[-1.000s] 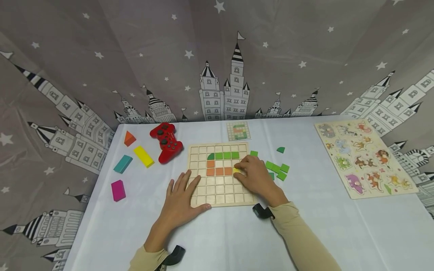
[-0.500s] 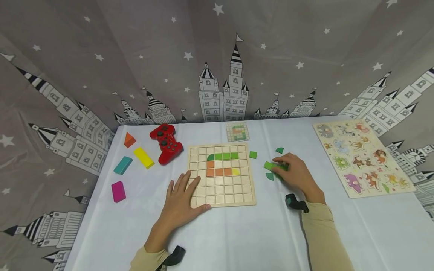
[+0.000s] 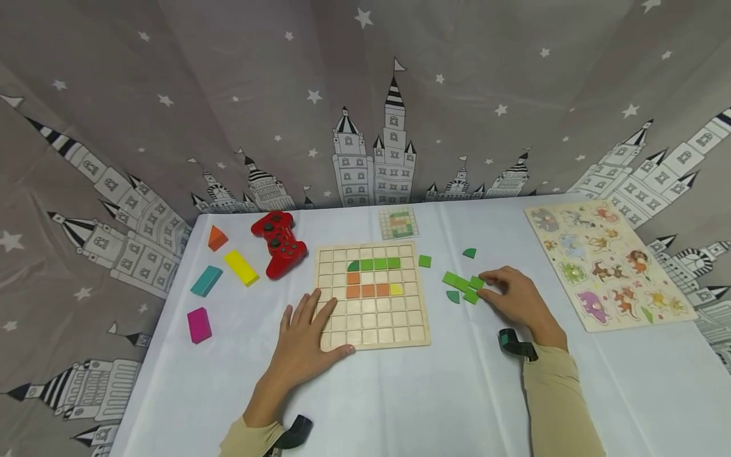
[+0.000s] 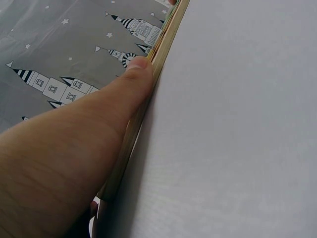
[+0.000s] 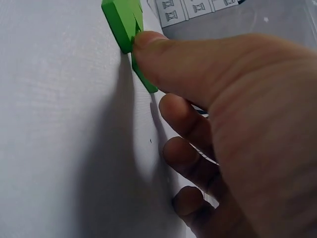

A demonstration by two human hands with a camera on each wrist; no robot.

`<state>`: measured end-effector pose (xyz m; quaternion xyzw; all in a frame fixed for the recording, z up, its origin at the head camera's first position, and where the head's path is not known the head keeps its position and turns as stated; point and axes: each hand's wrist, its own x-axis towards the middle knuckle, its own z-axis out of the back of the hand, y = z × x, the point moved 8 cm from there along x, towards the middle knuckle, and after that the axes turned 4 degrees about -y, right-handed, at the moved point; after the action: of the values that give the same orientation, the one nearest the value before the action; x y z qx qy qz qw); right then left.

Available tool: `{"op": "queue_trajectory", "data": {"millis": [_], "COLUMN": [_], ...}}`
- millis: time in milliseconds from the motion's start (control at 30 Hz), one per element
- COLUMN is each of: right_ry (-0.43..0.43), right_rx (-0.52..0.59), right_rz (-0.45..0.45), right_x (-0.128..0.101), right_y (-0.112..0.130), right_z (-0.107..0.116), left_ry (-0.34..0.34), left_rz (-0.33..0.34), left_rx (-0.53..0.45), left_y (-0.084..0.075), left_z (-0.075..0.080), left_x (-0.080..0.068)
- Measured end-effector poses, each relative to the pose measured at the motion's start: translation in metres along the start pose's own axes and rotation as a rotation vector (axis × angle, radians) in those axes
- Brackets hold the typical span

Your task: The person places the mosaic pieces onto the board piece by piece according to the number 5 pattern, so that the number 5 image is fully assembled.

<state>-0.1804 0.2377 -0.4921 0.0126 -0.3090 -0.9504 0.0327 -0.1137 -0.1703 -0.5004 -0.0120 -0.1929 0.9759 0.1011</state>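
- The wooden grid board on the table is only partly filled: a dark green quarter-round and three green squares form a top row, one orange square sits below the quarter-round, three more orange squares run along the next row, and a yellow square ends that row. Most cells are bare, so judged against the small pattern card behind the board, much is left.
- The loose green tiles lie right of the board, apart from it; one more green square lies just beside the board's edge.
- The right hand rests at that cluster, thumb and fingertips on a green tile; the wrist view shows the thumb against its edge, but whether it is truly pinched is hard to tell.
- The left hand lies flat, fingers spread, on the board's near-left corner.
- A second ago the right hand was over the board at the yellow square; it has since moved out to the green tiles, leaving the yellow piece seated. The left hand has not shifted.
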Motion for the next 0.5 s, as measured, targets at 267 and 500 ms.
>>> {"op": "queue_trajectory", "data": {"millis": [267,500], "right_ry": [-0.001,-0.024], "right_rx": [0.015,-0.004], "right_rz": [-0.001,0.016], "right_x": [-0.0019,0.0011], "right_y": [-0.003,-0.0028], "right_z": [0.0004,-0.0022], "left_ry": [0.0,0.005], "left_rz": [0.002,0.005], "left_rx": [-0.005,-0.006], "left_y": [0.0012,0.0013], "left_z": [-0.0021,-0.0011], "left_x": [-0.0016,0.0007]}}
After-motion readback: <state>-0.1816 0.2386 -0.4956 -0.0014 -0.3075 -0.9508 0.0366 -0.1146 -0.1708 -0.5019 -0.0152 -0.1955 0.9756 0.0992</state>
